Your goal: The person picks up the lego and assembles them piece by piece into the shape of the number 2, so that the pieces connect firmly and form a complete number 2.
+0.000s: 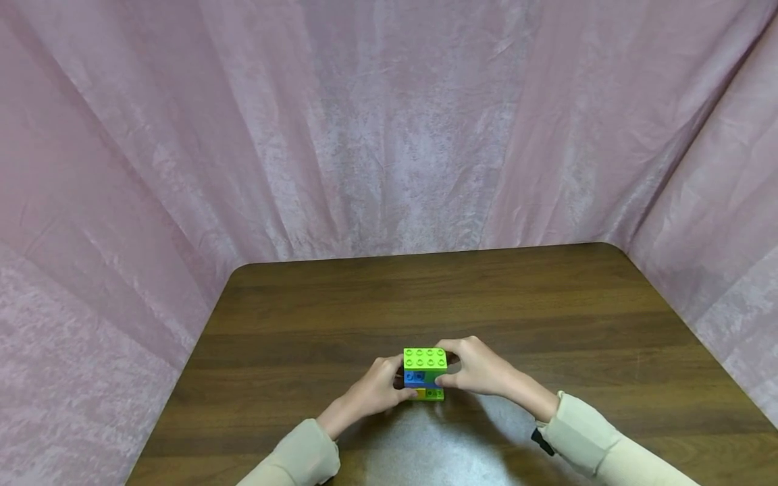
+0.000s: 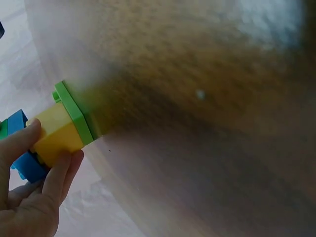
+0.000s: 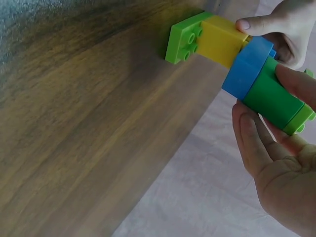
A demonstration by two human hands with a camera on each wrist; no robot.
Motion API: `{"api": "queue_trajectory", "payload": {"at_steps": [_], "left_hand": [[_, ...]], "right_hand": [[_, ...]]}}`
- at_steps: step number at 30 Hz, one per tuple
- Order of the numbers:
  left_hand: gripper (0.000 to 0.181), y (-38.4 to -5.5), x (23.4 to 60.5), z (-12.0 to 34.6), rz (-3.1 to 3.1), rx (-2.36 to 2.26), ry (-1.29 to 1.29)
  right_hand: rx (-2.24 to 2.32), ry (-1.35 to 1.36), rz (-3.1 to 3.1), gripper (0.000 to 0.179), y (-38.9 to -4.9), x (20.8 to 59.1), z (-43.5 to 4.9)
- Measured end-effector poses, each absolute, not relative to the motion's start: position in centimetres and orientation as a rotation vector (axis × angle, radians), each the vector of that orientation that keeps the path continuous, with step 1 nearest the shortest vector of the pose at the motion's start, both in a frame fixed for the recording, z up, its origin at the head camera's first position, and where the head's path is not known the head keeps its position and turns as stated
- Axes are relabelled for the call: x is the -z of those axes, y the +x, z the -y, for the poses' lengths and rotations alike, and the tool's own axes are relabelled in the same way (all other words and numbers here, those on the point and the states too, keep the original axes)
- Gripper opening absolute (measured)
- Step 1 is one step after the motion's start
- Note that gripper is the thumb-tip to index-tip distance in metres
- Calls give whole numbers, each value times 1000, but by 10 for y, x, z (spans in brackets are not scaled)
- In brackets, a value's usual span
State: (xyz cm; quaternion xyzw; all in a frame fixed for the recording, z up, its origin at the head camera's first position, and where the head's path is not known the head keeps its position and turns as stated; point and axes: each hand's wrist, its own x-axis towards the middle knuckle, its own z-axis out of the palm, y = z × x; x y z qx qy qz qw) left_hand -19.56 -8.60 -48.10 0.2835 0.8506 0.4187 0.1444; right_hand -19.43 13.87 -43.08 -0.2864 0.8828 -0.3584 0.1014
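A stack of toy building bricks stands upright on the wooden table between the two hands. From the bottom it has a light green base brick (image 3: pixel 178 42), a yellow brick (image 3: pixel 219 40), a blue brick (image 3: pixel 248 69), a dark green brick (image 3: pixel 274 94) and a light green top brick (image 1: pixel 425 358). Studs of the base and the blue brick stick out at the sides. My left hand (image 1: pixel 378 387) pinches the yellow brick, thumb on one face and fingers opposite. My right hand (image 1: pixel 480 368) holds the dark green brick between thumb and fingers.
The brown wooden table (image 1: pixel 292 317) has rounded far corners. Pink curtains (image 1: pixel 401 135) hang behind it and along both sides. A small black object (image 1: pixel 542 442) shows at the right sleeve's cuff.
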Motion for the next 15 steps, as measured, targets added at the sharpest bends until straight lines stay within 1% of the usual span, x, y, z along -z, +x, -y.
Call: {"api": "queue_trajectory", "payload": {"at_steps": [15], "left_hand": [[38, -201, 478, 89, -2434, -1148, 857]], "right_hand": [[1012, -881, -2618, 33, -194, 428, -142]]}}
